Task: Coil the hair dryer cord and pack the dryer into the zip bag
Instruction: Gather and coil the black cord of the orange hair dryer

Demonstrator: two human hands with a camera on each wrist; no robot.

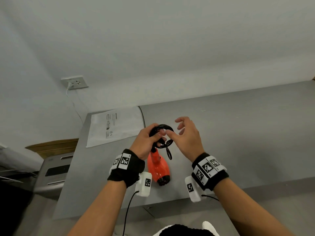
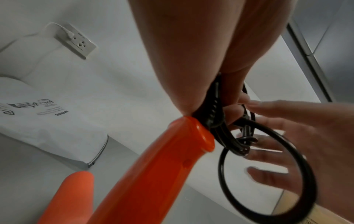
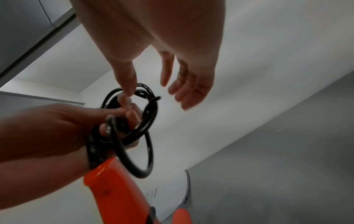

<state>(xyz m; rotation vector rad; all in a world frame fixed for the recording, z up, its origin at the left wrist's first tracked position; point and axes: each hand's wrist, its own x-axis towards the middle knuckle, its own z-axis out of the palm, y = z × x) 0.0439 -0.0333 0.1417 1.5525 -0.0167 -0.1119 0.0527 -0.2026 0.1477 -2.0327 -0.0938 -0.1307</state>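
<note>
The left hand (image 1: 148, 141) grips the black cord (image 1: 164, 132), wound in loops, at the end of the orange hair dryer (image 1: 158, 169), which hangs over the grey table (image 1: 238, 133). The right hand (image 1: 188, 138) is beside the loops, fingers loose, holding nothing. The white zip bag (image 1: 112, 126) lies flat at the table's far left corner, with bare table to the right.

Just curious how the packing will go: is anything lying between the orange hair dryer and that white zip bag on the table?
Nothing visible. Bare grey table separates the hair dryer from the zip bag. The left hand holds the coiled cord.
</note>
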